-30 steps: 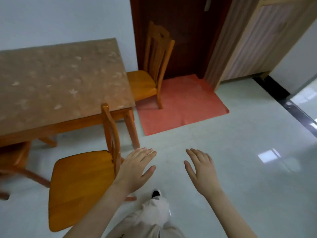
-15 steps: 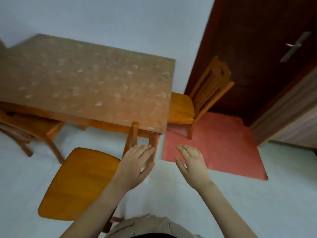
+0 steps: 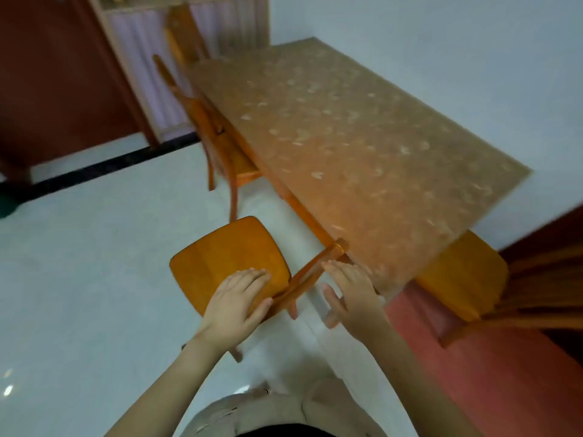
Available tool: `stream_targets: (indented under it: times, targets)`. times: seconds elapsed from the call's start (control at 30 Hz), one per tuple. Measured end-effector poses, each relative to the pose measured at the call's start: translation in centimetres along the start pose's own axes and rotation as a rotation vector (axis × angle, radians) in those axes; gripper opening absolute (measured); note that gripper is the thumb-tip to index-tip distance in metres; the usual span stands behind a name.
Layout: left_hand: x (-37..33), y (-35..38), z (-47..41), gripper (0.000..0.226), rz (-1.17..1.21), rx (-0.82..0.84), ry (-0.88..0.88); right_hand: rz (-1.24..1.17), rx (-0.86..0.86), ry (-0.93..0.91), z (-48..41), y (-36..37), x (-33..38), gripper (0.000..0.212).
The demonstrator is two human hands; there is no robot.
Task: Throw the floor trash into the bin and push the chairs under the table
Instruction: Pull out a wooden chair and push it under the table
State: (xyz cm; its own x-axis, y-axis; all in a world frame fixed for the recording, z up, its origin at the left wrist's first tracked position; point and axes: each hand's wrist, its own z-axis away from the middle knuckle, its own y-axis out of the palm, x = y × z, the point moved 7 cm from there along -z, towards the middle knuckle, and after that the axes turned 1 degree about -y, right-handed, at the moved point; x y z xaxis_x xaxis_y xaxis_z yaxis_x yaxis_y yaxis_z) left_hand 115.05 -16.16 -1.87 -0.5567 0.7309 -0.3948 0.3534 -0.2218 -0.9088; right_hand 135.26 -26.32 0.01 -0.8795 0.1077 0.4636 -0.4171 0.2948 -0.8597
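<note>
Wooden chair (image 3: pixel 239 244) out beside table (image 3: pixel 347 137) corner; left hand (image 3: pixel 236 301) flat over seat (image 3: pixel 202 269) at backrest (image 3: pixel 310 274), right hand (image 3: pixel 350 294) spread just beside it; grip backrest with both, turn, slide seat under squarely.

One counter (image 3: pixel 362 146). Three chairs show plainly: the near chair (image 3: pixel 230 257) off the counter's near corner, the far chair (image 3: pixel 217 143) along its long left edge, and the end chair (image 3: pixel 463 275) at its near short edge. A blurred orange shape (image 3: pixel 181 29) past the far corner may be a fourth chair; that cannot be told. Two hands: the left hand (image 3: pixel 235 299) and the right hand (image 3: pixel 355 294). One red mat (image 3: pixel 479 367) on the floor (image 3: pixel 79 279).
</note>
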Motion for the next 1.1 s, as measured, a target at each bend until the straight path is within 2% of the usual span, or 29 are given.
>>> stream_targets:
  times: [0.1,0.23,0.33,0.43,0.63,0.8,0.97,1.1]
  targets:
    - [-0.4,0.8,1.6,0.052,0.014,-0.037,-0.173,-0.076,0.090,-0.182,-1.6,0.7,-0.3,0.042]
    - [-0.8,2.5,3.5,0.053,0.027,-0.083,-0.370,-0.105,0.351,-0.353,-3.7,2.5,-1.1,0.046]
    - [-1.1,3.9,4.7,0.049,-0.004,-0.059,-0.487,-0.042,0.540,-0.438,-4.8,4.5,-1.9,0.048]
    - [-1.6,4.9,5.6,0.047,-0.004,-0.082,-0.562,-0.015,0.670,-0.443,-5.4,6.3,-2.8,0.053]
    - [-1.8,5.7,5.9,0.048,0.021,-0.151,-0.670,-0.169,0.722,-0.362,-6.5,8.0,-4.1,0.061]
    - [-1.3,6.1,5.9,0.044,0.078,-0.217,-0.742,-0.301,0.687,-0.225,-6.7,8.7,-5.2,0.046]
    - [-0.6,6.2,5.8,0.029,0.182,-0.376,-0.817,-0.307,0.701,-0.191,-7.1,9.4,-5.7,0.046]
    - [0.3,6.7,6.2,0.036,0.159,-0.432,-0.837,-0.264,0.721,-0.206,-7.5,9.6,-6.0,0.048]
